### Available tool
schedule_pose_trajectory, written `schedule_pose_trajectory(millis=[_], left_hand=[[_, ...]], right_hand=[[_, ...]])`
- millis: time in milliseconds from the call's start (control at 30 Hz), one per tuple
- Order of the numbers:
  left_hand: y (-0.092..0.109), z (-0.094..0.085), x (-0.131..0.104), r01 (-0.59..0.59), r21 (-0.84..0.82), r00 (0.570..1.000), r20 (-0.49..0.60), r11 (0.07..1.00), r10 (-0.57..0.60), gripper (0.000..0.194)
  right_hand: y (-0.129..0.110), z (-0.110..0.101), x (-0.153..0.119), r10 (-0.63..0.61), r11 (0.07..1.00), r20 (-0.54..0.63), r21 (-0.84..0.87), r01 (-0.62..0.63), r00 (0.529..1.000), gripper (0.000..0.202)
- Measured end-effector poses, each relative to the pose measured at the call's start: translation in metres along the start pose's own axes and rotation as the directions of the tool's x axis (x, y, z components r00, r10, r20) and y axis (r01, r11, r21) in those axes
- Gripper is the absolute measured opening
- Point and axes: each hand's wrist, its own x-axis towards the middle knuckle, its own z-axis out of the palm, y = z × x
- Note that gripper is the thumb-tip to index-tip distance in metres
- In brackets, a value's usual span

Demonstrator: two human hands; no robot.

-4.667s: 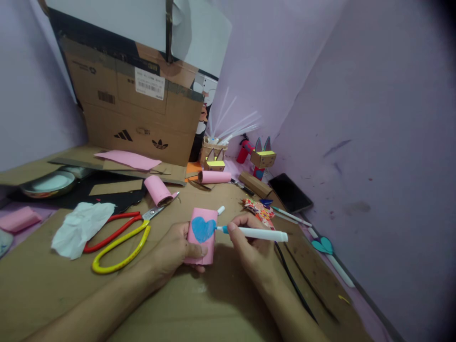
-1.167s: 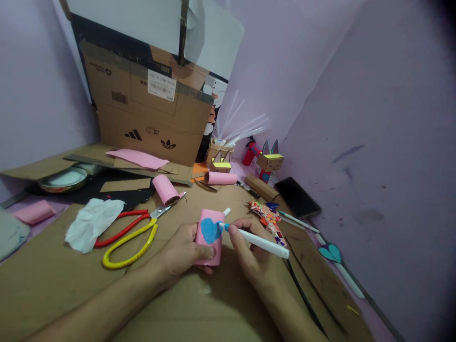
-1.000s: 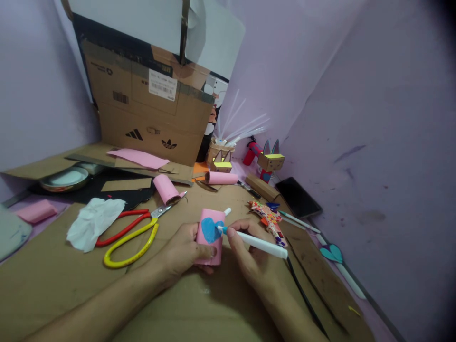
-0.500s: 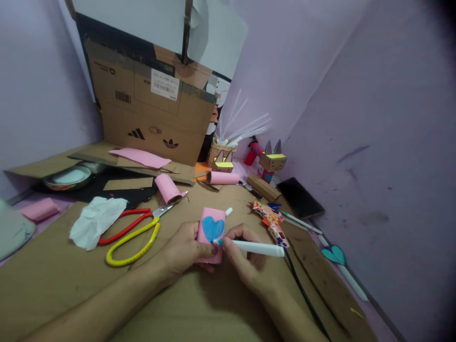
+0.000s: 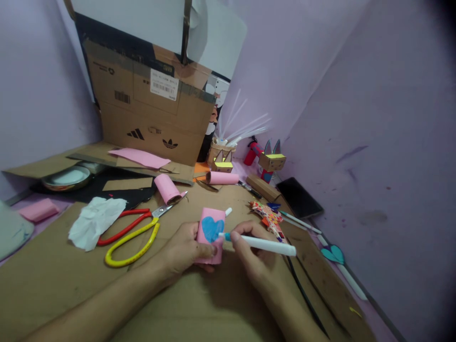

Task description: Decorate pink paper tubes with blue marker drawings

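Observation:
A pink paper-covered tube (image 5: 218, 215), somewhat flattened, is gripped in my left hand (image 5: 185, 246), the thumb across its lower front. A blue heart (image 5: 213, 229) is coloured on its face. My right hand (image 5: 251, 254) pinches a white marker (image 5: 269, 244) with a blue tip section. The marker's nib is at the heart's lower right edge; whether it touches the paper I cannot tell. A small white cap-like piece (image 5: 228, 211) lies just behind the tube. Left of my left hand rest scissors (image 5: 156, 220) with one red and one yellow handle.
A crumpled tissue (image 5: 96, 223) lies by the scissors. Pink tubes (image 5: 167, 189) stand farther back, before a large cardboard box (image 5: 153, 109). On the right are a floral-patterned glue gun (image 5: 269, 216) with a black cord, a dark tablet (image 5: 300, 197) and cardboard cat figures (image 5: 272, 161).
My right hand and the marker have shifted slightly right and up, the nib moving from near my left thumb to the heart's right edge. My left hand holds the tube in the same place.

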Motion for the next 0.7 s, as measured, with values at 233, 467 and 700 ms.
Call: schedule_pose_trajectory(millis=[233, 467, 700], left_hand=[[0.000, 0.000, -0.001, -0.016, -0.002, 1.000, -0.005, 1.000, 0.016, 0.024], [0.001, 0.002, -0.007, -0.094, -0.037, 0.995, 0.030, 0.995, 0.095, 0.029], [0.005, 0.003, -0.016, -0.102, -0.220, 0.943, 0.290, 0.970, 0.165, 0.043]], right_hand=[[0.013, 0.000, 0.013, 0.101, 0.982, -0.187, 0.178, -0.068, 0.977, 0.024], [0.019, 0.003, 0.017, 0.274, 0.802, 0.034, 0.544, -0.248, 0.961, 0.037], [0.007, 0.004, 0.018, 0.305, 0.582, 0.269, 0.707, -0.402, 0.914, 0.039]])
